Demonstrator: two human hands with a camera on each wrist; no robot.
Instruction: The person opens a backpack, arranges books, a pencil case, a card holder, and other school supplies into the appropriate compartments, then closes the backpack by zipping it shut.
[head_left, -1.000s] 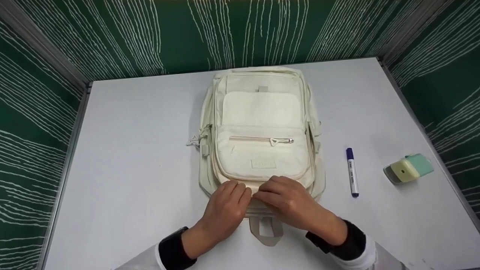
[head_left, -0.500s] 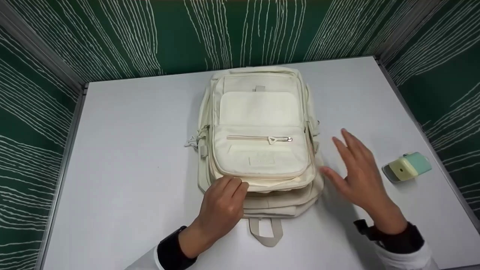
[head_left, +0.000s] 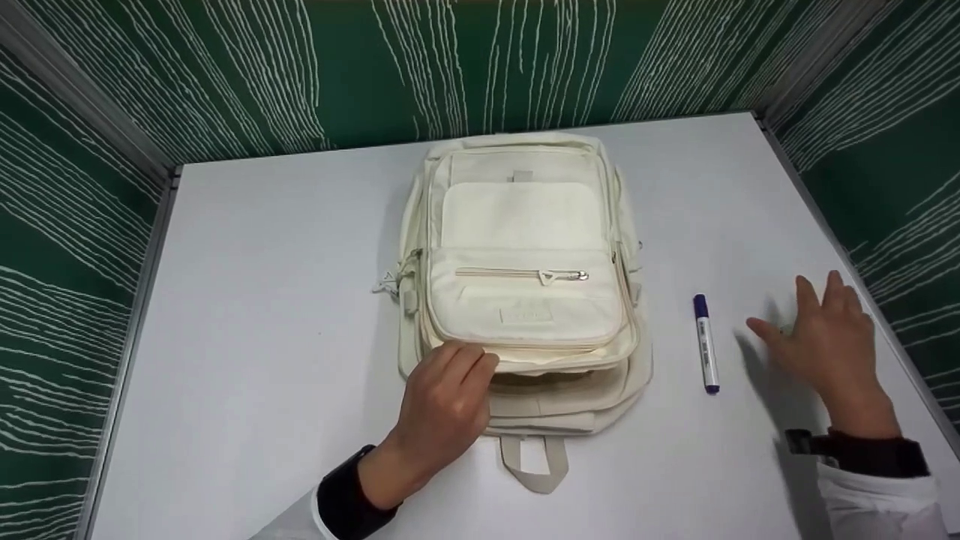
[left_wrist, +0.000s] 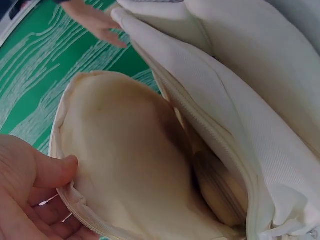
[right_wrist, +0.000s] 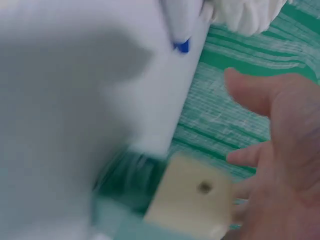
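A cream backpack (head_left: 525, 217) lies flat on the white table, its top handle toward me. My left hand (head_left: 444, 405) pinches the zipped edge of its main compartment and holds it lifted. In the left wrist view, the thumb (left_wrist: 57, 171) lies over that edge, the fingers are behind it, and the pale inner lining (left_wrist: 125, 140) shows. To the right, my right hand (head_left: 829, 345) hovers with fingers spread, holding nothing. Below it is a yellow and mint-green pencil sharpener (right_wrist: 187, 192) with a round hole, blurred in the right wrist view and nearly all hidden in the head view.
A marker (head_left: 706, 343) with a purple-blue cap lies between the backpack and my right hand. Green panels with white streaks (head_left: 480, 67) stand behind and at both sides of the table (head_left: 262, 300).
My right hand has let go of the backpack's edge and moved right, past the marker, to above the pencil sharpener. My left hand keeps its grip, and the compartment gapes wider.
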